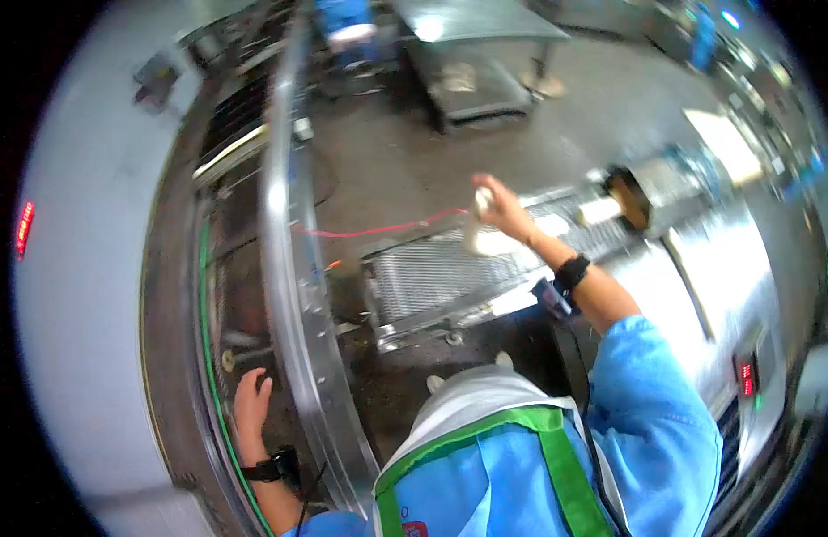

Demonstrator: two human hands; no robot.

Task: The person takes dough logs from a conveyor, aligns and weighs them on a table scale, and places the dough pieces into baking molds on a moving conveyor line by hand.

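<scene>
My right hand is raised over a narrow ridged conveyor, its fingers closed around a small whitish piece of dough. Motion blurs the piece, so its full shape is unclear. Below and beside that hand, a pale blurred lump lies on the belt. A whitish dough roll sticks out of the machine mouth at the belt's far right. My left hand is low on the left, over the long metal-railed line, with thumb and fingers apart and nothing visible in it.
A long steel rail runs between my two hands. Behind stands a steel table with a lower shelf. At right is a shiny metal worktop with a red digital display. A person in blue is at the back.
</scene>
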